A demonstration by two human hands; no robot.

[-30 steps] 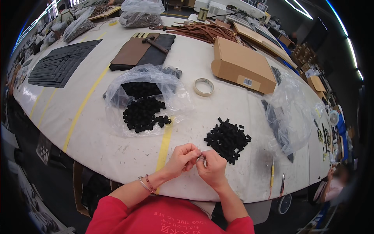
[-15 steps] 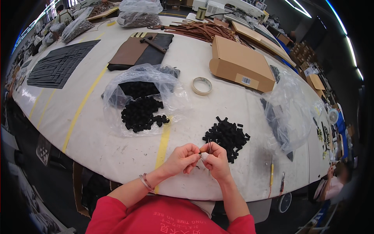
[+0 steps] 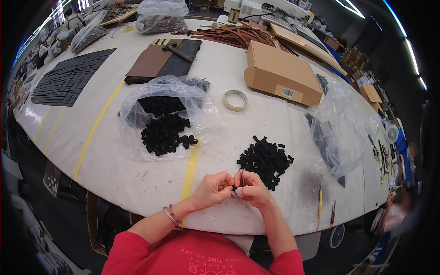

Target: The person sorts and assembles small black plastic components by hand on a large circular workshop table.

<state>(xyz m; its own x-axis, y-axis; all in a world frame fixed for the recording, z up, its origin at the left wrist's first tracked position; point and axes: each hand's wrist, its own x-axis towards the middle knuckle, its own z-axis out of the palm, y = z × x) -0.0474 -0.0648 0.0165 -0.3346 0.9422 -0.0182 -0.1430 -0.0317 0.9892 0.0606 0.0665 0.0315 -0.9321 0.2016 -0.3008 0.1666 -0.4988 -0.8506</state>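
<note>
Close together over the table's near edge, my two hands pinch at one small black piece (image 3: 234, 188), largely hidden by the fingers. My left hand (image 3: 213, 191) is closed, its thumb and forefinger at the piece's left side. My right hand (image 3: 255, 192) is closed too, with a white wrapping around its thumb tip. A thin dark metal tool (image 3: 242, 176), perhaps tweezers, sticks up from the right fingers. Just beyond them lies a loose heap of short black pieces (image 3: 266, 159). Farther left, a clear plastic bag (image 3: 206, 107) spills similar black pieces (image 3: 165, 133) through its mouth.
A tape roll (image 3: 235, 100) and a cardboard box (image 3: 282, 75) lie beyond the heap. To the right are a plastic bag (image 3: 339, 137), a yellow-handled tool (image 3: 320, 204) and a second slim tool (image 3: 332, 213). A hammer (image 3: 178, 52) rests on dark sheets at the back.
Both hands have come slightly lower and nearer to me, still pinching together. The black piece shows a little more between the fingers. The view has shifted slightly.
</note>
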